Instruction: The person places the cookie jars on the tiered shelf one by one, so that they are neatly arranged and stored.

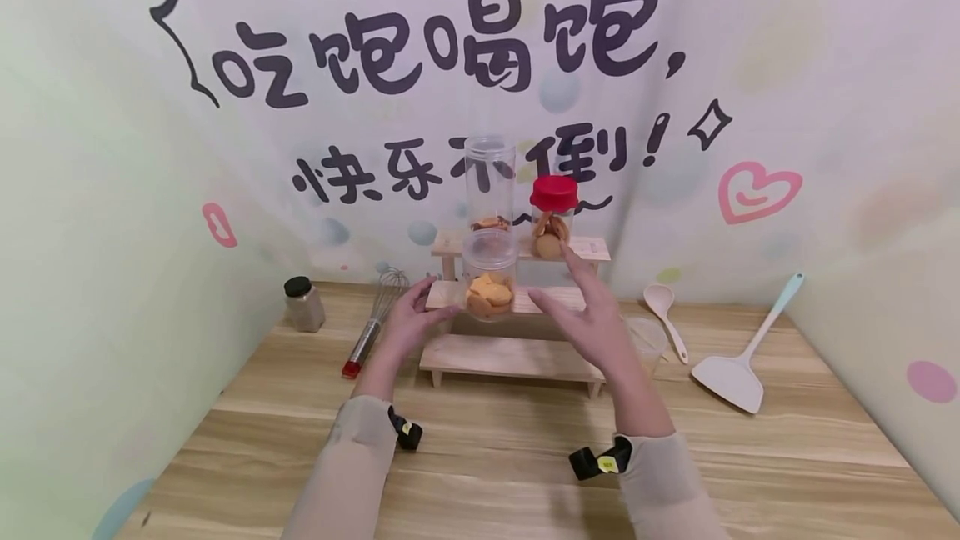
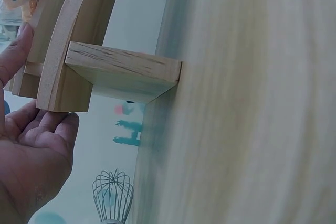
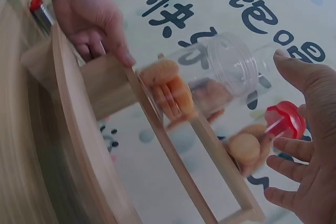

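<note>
A three-step wooden rack (image 1: 517,357) stands against the wall. My left hand (image 1: 412,319) holds the left end of its middle step, thumb at the front edge; in the left wrist view its fingers (image 2: 47,127) bend at the plank's end. On that step is a lidless clear jar of cookies (image 1: 490,294). Behind it, on the top step, stand a tall lidless clear jar (image 1: 490,182) and a red-lidded cookie jar (image 1: 553,219). My right hand (image 1: 588,315), fingers spread, is right of the front jar; in the right wrist view a gap separates the right hand (image 3: 315,145) from that jar (image 3: 194,82).
On the wooden table (image 1: 480,457), a whisk (image 1: 378,319) and a black-capped bottle (image 1: 303,304) are left of the rack. To the right lie a clear container (image 1: 647,336), a pale spoon (image 1: 663,311) and a white spatula (image 1: 738,377). A printed cloth backdrop (image 1: 750,40) rises behind.
</note>
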A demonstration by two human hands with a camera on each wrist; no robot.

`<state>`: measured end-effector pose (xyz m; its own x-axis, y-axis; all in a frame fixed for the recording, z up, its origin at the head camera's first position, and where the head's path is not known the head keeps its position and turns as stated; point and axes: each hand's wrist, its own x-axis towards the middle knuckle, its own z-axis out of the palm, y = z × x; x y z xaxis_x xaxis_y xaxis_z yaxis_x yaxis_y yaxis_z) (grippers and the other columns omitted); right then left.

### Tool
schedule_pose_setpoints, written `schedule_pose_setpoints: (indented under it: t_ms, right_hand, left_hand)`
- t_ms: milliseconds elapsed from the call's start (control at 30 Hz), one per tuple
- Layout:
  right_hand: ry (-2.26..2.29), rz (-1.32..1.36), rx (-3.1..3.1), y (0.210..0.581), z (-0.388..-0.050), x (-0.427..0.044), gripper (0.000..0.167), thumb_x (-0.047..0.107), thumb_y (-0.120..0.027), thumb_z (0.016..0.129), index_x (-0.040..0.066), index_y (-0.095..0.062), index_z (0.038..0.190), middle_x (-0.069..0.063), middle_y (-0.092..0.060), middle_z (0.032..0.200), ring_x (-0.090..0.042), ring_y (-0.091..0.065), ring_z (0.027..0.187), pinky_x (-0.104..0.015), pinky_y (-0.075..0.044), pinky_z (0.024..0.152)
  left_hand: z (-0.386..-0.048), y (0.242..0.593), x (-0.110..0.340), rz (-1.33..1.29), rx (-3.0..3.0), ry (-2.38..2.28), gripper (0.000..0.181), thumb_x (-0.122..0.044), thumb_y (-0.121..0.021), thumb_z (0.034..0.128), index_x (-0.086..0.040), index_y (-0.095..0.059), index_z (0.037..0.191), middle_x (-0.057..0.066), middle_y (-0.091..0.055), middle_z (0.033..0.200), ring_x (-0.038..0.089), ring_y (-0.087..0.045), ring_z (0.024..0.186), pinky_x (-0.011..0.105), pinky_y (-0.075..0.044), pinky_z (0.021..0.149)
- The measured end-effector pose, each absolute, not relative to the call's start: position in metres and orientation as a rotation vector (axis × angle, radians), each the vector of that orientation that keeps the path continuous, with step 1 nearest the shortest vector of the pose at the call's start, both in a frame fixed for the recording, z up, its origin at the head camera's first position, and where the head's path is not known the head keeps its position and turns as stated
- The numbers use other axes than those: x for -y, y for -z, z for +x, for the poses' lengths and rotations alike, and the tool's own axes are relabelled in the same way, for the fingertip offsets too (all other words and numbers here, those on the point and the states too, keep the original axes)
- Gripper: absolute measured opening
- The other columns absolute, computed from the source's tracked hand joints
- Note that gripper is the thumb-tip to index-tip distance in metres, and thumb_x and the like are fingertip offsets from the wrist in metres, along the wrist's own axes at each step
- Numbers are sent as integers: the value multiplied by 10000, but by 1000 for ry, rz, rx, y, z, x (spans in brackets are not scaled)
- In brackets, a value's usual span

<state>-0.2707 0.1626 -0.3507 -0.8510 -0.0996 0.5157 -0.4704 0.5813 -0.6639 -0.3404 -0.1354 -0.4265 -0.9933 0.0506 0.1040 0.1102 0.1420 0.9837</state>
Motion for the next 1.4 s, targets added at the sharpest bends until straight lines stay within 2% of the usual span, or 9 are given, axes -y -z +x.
schedule_pose_setpoints:
  t_ms: [200,467,633,833,1033,1167,1267,1333,1400]
  right_hand:
    - [-1012,488,2380,355,-263,-197,660,482,-716,914,236,-504,1488,-36,-455,1544,-313,-385,1432,-619,-348,1121]
    - [-863,487,2356,376,-261,-253,505,345,-754,910,107,-638,1341,-181,-501,1475,-433,-424,1367,-683,-348,1060]
    - [-864,467,2394,396,-258,-277,573,333,-741,920,79,-580,1408,-186,-490,1485,-441,-408,1377,-691,-350,1049]
    - [-933,398,2459,418,-255,-294,718,354,-729,930,152,-417,1544,-177,-438,1531,-431,-373,1407,-679,-354,1064]
    - [-995,388,2468,428,-253,-298,735,336,-737,926,144,-397,1548,-197,-435,1529,-453,-388,1392,-686,-373,1043]
    - [-1133,393,2455,437,-254,-296,750,297,-756,917,173,-371,1549,-207,-482,1480,-444,-461,1332,-679,-426,1009]
    - [-1252,385,2457,449,-256,-295,809,259,-771,909,195,-307,1569,-216,-515,1430,-399,-512,1285,-564,-518,967]
    - [-1331,363,2450,457,-257,-294,856,229,-776,907,205,-253,1585,-215,-529,1403,-339,-539,1256,-419,-565,916]
    - [-1399,356,2438,465,-258,-293,861,198,-775,908,202,-241,1583,-209,-542,1393,-241,-551,1250,-279,-554,888]
  left_hand:
    - [-342,427,135,-158,2341,2016,876,-286,-849,828,-135,-379,1552,118,-362,1596,289,-387,1441,405,-415,1126]
    - [-343,429,135,-167,2337,2022,857,-288,-841,837,-131,-386,1546,121,-361,1596,292,-388,1441,409,-409,1129]
    - [-341,426,136,-170,2349,2015,872,-294,-843,836,-128,-375,1553,117,-353,1601,289,-386,1442,421,-412,1127]
    - [-340,424,137,-172,2363,1997,863,-289,-836,844,-124,-374,1554,128,-350,1601,297,-384,1442,425,-412,1127]
    - [-340,425,136,-163,2360,1998,868,-289,-841,838,-131,-376,1554,119,-355,1600,289,-391,1439,416,-416,1123]
    - [-339,425,135,-162,2349,2006,866,-281,-844,836,-133,-381,1552,114,-369,1592,286,-395,1437,417,-415,1125]
    - [-339,425,135,-156,2354,2003,858,-287,-839,840,-146,-383,1552,101,-370,1593,272,-392,1440,408,-416,1125]
    - [-338,424,135,-165,2354,2004,857,-281,-835,846,-140,-375,1556,106,-359,1599,275,-385,1444,408,-413,1127]
    - [-338,423,135,-165,2354,2004,863,-283,-834,847,-133,-369,1558,110,-352,1602,277,-379,1447,409,-409,1130]
